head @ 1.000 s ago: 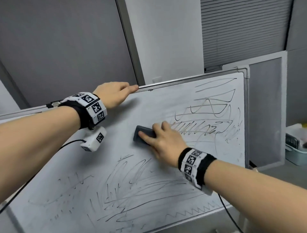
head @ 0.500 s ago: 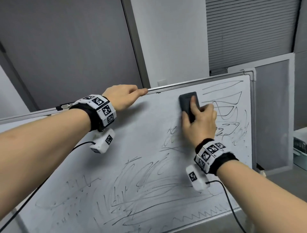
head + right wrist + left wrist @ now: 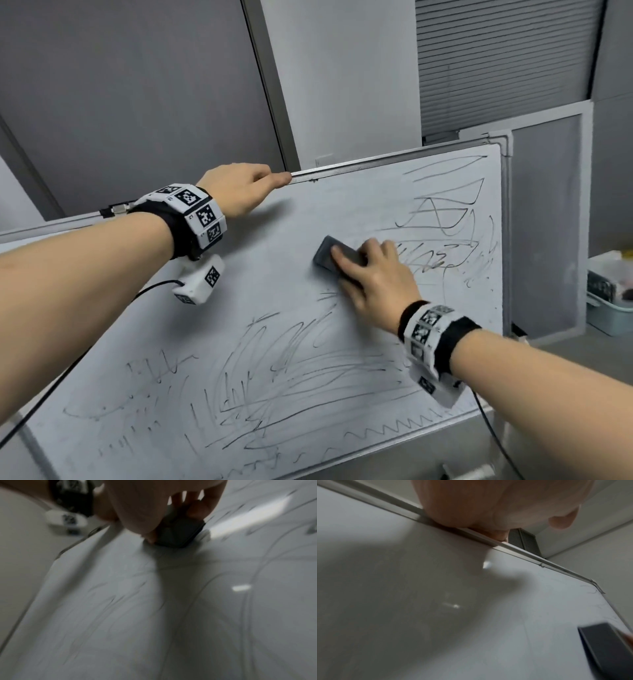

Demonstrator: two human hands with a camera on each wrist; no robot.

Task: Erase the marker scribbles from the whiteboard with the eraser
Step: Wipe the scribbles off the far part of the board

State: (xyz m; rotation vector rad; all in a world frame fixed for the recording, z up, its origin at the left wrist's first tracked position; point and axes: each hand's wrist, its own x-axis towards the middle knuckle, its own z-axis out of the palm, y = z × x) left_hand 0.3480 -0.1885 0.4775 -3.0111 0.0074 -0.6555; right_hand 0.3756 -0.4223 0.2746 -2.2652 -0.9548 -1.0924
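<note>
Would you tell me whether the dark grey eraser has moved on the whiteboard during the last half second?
Yes. The dark grey block eraser went down and left, away from the whiteboard's metal top rail, toward mid-board.

Scribbled whiteboard (image 3: 281,260) under eraser (image 3: 330,257)

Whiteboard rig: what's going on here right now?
A person is wiping marker scribbles off the whiteboard. The right hand presses a dark grey eraser flat against the board near its middle, while the left hand grips the board's top edge. The upper left area looks wiped; scribbles remain at the upper right, and a larger tangle covers the lower half.
</note>
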